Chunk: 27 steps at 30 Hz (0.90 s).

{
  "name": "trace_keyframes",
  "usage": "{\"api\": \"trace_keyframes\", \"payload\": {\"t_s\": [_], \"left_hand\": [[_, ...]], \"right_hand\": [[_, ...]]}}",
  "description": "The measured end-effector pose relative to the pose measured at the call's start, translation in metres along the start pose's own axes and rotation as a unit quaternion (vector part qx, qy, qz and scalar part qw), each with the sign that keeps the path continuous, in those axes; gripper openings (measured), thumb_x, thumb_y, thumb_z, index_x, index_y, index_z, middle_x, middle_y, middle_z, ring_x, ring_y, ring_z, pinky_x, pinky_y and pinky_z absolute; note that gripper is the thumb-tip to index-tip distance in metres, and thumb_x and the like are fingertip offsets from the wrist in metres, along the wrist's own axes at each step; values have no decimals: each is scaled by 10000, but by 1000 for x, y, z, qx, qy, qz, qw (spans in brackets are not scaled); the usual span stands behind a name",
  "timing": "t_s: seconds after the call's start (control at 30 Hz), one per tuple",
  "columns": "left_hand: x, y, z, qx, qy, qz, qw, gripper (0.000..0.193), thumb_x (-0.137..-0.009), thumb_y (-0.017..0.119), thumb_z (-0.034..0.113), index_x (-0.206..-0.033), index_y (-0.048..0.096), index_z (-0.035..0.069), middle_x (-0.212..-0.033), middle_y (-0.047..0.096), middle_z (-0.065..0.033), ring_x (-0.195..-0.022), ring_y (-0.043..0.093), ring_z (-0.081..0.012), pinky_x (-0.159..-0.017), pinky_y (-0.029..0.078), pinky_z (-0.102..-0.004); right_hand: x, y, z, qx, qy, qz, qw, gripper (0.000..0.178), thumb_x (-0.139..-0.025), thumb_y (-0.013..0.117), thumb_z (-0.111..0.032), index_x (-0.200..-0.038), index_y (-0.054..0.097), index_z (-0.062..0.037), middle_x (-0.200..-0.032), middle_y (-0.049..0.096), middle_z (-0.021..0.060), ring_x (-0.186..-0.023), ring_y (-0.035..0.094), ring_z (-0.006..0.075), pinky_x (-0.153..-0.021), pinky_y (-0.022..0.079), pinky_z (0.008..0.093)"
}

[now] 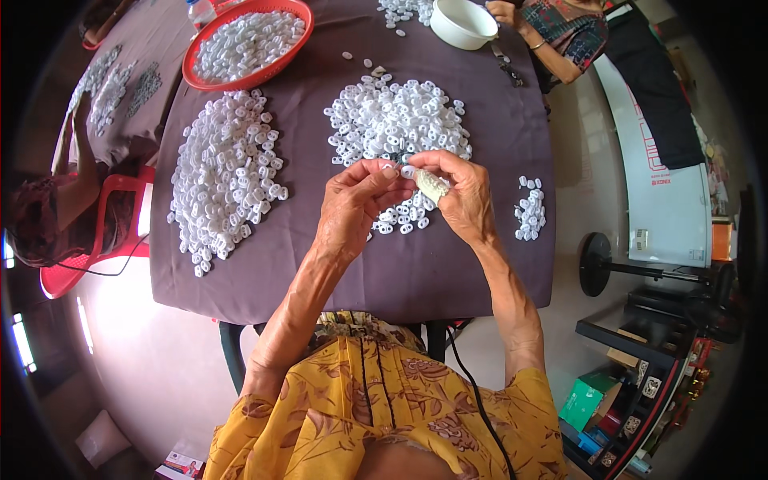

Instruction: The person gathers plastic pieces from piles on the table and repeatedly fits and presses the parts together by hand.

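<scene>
My left hand point(352, 204) and my right hand point(466, 200) meet over the near side of the middle pile point(400, 116) of small white oval plastic pieces with holes. Between the fingertips is one white oval piece point(408, 171), with a small dark part point(400, 158) beside it. Both hands are closed in a pinch; the fingers partly hide how the two parts sit together. A pale wrap point(432, 186) covers a digit of my right hand. More white pieces point(404, 216) lie on the brown tablecloth point(312, 240) beneath my hands.
A long heap of white pieces point(224, 176) lies left, a small cluster point(530, 212) right. A red basket point(240, 83) full of pieces and a white bowl point(458, 40) stand at the far side. Another person's arm point(552, 60) is far right; another person point(60, 200) sits left.
</scene>
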State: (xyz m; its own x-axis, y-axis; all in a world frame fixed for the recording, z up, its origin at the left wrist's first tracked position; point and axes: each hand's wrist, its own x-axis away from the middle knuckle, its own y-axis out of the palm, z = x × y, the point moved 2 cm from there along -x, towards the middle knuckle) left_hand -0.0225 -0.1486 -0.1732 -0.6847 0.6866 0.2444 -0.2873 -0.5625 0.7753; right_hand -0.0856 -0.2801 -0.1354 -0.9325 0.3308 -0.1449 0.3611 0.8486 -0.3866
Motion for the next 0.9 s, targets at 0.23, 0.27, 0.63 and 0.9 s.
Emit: {"api": "trace_keyframes", "payload": {"t_s": [0.23, 0.27, 0.63, 0.9], "left_hand": [[5, 4, 2, -6, 17, -3, 1000, 108, -831, 574, 71, -880, 556, -24, -836, 605, -110, -801, 623, -212, -748, 516, -322], [6, 7, 4, -13, 18, 8, 1000, 110, -829, 579, 80, -876, 560, -17, -820, 605, -102, -793, 620, -202, -733, 512, -314], [10, 22, 9, -64, 63, 12, 996, 107, -820, 574, 94, -872, 572, 0, -861, 636, -127, -722, 590, -148, -696, 483, -269], [10, 26, 11, -68, 62, 11, 996, 89, -818, 571, 87, -855, 564, 7, -872, 625, -163, -709, 577, -155, -678, 470, -298]], "right_hand": [[-2, -1, -5, -23, -37, -17, 999, 129, -756, 589, 11, -879, 619, -13, -772, 640, 55, -685, 605, 119, -623, 476, 245], [-3, -3, -7, -51, -2, -20, 998, 136, -766, 570, 14, -893, 616, 1, -784, 632, 58, -702, 603, 117, -648, 473, 239], [-11, -1, -22, -170, 15, 53, 984, 161, -776, 516, 49, -900, 615, 25, -781, 618, 62, -690, 594, 114, -673, 465, 224], [-10, 0, -29, -171, 5, 46, 984, 170, -780, 504, 56, -908, 611, 23, -776, 613, 63, -670, 591, 112, -661, 460, 221]]}}
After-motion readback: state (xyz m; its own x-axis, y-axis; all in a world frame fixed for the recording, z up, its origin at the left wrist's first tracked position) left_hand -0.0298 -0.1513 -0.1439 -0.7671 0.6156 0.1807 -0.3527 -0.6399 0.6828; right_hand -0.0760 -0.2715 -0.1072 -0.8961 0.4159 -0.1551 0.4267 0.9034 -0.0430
